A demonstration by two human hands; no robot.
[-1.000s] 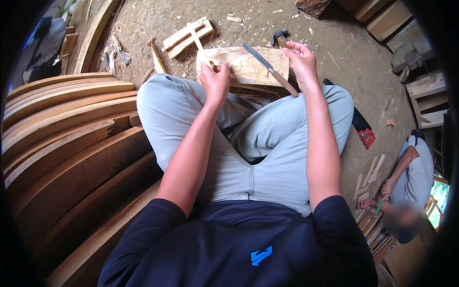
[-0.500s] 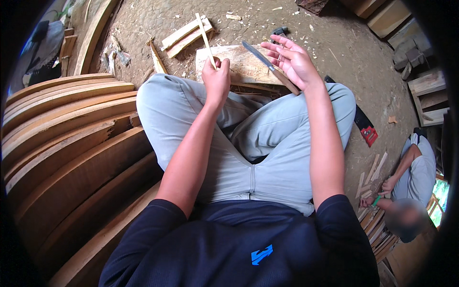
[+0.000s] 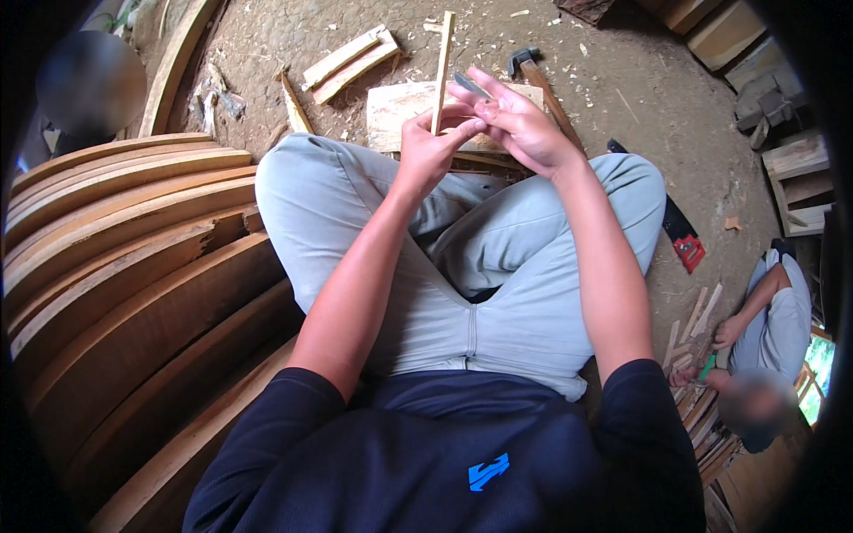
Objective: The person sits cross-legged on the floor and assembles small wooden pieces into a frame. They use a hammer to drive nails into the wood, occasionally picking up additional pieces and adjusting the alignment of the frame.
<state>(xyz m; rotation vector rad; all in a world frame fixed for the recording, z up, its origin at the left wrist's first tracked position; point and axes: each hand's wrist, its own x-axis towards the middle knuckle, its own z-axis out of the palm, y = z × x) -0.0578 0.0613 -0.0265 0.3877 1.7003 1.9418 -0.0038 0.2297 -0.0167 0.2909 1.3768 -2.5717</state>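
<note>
A thin pale wooden stick [image 3: 443, 67] stands nearly upright in my left hand [image 3: 433, 142], whose fingers and thumb are closed round its lower end. My right hand [image 3: 524, 133] meets the left one, its fingertips and thumb close to the left thumb. Part of the blade of a knife [image 3: 471, 85] shows at the right fingers; its handle is hidden by that hand, which holds it loosely. Under both hands lies a flat wooden block [image 3: 386, 111].
Beyond the block lie a hammer [image 3: 524, 60] and two short wood pieces [image 3: 354, 62]. Curved planks [image 3: 133, 231] are stacked at my left. A red-handled saw [image 3: 687, 251] rests by my right knee. Another person [image 3: 769, 311] sits at the right near wood strips [image 3: 689, 333].
My hands have come together. The stick has moved right and turned more upright. The knife, earlier seen whole across my right hand, is now mostly hidden. A blurred figure appears at upper left.
</note>
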